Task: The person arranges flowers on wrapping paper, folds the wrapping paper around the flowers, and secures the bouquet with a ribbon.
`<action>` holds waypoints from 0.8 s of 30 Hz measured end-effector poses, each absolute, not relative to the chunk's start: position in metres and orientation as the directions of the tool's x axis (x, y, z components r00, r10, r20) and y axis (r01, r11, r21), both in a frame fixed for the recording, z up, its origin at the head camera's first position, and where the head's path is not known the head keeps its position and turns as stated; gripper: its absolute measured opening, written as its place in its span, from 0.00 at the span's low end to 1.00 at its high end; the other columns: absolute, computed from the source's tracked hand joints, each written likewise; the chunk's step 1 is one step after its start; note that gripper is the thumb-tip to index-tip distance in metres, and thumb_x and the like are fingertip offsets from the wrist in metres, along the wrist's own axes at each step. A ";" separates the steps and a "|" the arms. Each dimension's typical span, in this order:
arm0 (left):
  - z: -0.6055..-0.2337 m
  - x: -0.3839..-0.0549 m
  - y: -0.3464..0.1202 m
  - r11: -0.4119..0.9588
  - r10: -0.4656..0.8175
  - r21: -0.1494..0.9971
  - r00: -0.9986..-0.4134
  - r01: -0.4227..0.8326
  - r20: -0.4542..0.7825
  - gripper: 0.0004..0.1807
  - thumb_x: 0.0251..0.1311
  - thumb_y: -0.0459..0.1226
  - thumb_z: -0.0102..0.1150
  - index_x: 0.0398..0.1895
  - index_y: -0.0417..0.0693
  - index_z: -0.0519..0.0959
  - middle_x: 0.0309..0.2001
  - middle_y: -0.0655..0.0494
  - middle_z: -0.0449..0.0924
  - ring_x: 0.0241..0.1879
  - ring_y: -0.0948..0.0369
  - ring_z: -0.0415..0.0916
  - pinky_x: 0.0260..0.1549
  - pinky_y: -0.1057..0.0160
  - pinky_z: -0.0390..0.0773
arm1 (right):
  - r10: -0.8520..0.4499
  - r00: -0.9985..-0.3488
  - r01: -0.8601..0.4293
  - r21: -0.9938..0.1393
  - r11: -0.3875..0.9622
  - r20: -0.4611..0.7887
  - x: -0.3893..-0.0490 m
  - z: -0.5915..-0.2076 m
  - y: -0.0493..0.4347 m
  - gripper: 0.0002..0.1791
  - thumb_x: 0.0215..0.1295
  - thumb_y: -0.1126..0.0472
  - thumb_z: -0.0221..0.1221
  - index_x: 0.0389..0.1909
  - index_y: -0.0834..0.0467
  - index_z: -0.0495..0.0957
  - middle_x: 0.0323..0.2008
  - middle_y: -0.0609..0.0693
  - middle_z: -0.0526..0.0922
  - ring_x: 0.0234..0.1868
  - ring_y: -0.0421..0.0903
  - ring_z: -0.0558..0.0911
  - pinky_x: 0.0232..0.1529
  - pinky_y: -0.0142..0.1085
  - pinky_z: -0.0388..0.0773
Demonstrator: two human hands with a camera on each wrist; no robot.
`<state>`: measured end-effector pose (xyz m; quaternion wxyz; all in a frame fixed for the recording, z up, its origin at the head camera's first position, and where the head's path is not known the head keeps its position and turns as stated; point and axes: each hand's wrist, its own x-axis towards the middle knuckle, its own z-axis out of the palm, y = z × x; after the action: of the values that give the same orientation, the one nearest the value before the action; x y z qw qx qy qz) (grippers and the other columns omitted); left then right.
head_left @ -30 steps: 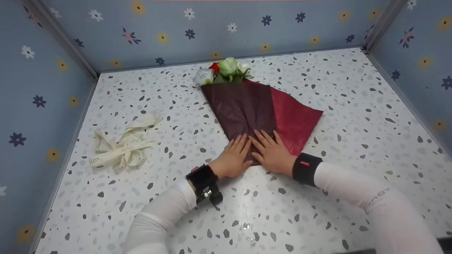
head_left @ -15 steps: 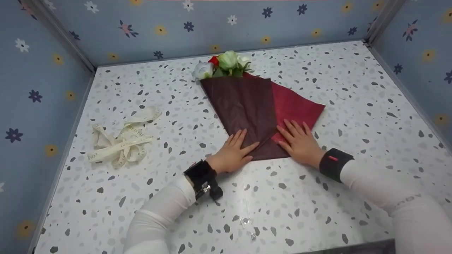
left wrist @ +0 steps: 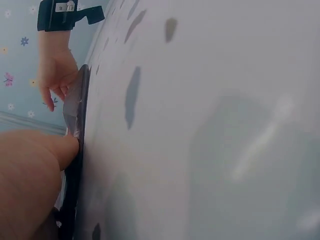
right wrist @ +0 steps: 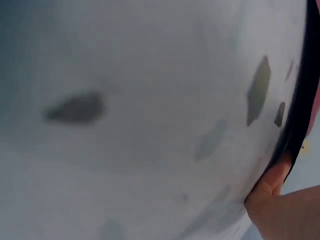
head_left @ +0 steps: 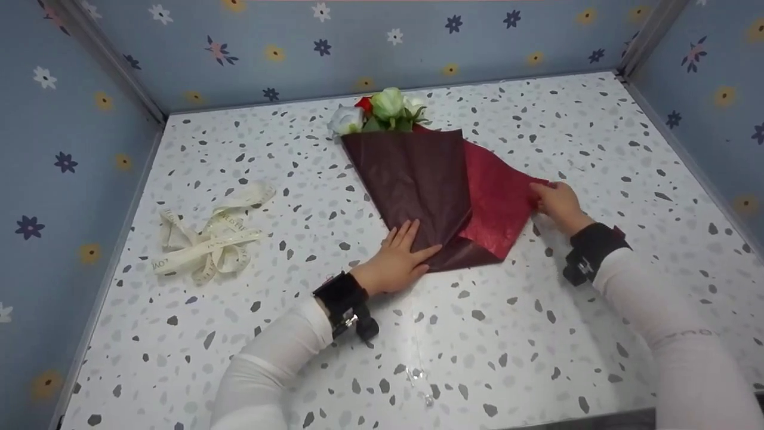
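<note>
Since the wrapping paper [head_left: 439, 173] should be light and crease-prone, hold its red corner, where your right hand [head_left: 560, 204] pinches; your left hand [head_left: 392, 263] presses its base, fingers extended.

paper [head_left: 412, 179]: dark maroon + red | flowers [head_left: 387, 103]: pale blue, red, pale green, white | ribbon [head_left: 203, 249]: cream, lettered | table [head_left: 507, 358]: white, grey flecks | wall [head_left: 412, 63]: blue, flower print

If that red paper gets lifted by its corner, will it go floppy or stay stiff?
Probably floppy: the red paper already has a curving edge. With the right hand pinching just one corner, the rest might sag. It may crease easily, since wrinkles show.
</note>
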<state>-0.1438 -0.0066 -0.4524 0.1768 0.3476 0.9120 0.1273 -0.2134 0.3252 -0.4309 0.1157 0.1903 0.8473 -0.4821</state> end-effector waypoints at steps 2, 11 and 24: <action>-0.452 -0.144 -0.006 0.720 0.684 0.353 -0.698 0.598 -0.212 0.26 0.72 0.48 0.37 0.72 0.62 0.57 0.74 0.35 0.32 0.74 0.43 0.28 0.70 0.46 0.33 | 0.141 -0.882 0.472 -0.834 0.285 -0.450 -0.214 -0.426 0.328 0.33 0.71 0.50 0.46 0.68 0.67 0.56 0.55 0.58 0.74 0.49 0.42 0.78 0.55 0.31 0.73; -0.455 -0.140 -0.005 0.684 0.700 0.341 -0.712 0.646 -0.054 0.20 0.69 0.44 0.46 0.61 0.50 0.70 0.69 0.35 0.53 0.71 0.43 0.48 0.69 0.44 0.45 | -0.127 -0.843 0.531 -0.772 -0.350 -0.522 -0.212 -0.418 0.326 0.09 0.71 0.61 0.47 0.33 0.57 0.73 0.26 0.46 0.74 0.32 0.40 0.72 0.39 0.32 0.73; -0.454 -0.134 -0.011 0.703 0.700 0.220 -0.712 0.676 -0.050 0.26 0.68 0.43 0.47 0.66 0.43 0.65 0.70 0.44 0.59 0.69 0.48 0.55 0.68 0.45 0.52 | -0.594 -0.804 0.490 -0.591 -0.641 -0.023 -0.220 -0.398 0.296 0.18 0.78 0.55 0.33 0.53 0.60 0.67 0.46 0.57 0.79 0.46 0.50 0.80 0.47 0.49 0.74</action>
<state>-0.1337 -0.0106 -0.4538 0.0649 0.3739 0.9205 0.0933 -0.2199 0.2964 -0.3976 0.3005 -0.0871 0.2988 -0.9016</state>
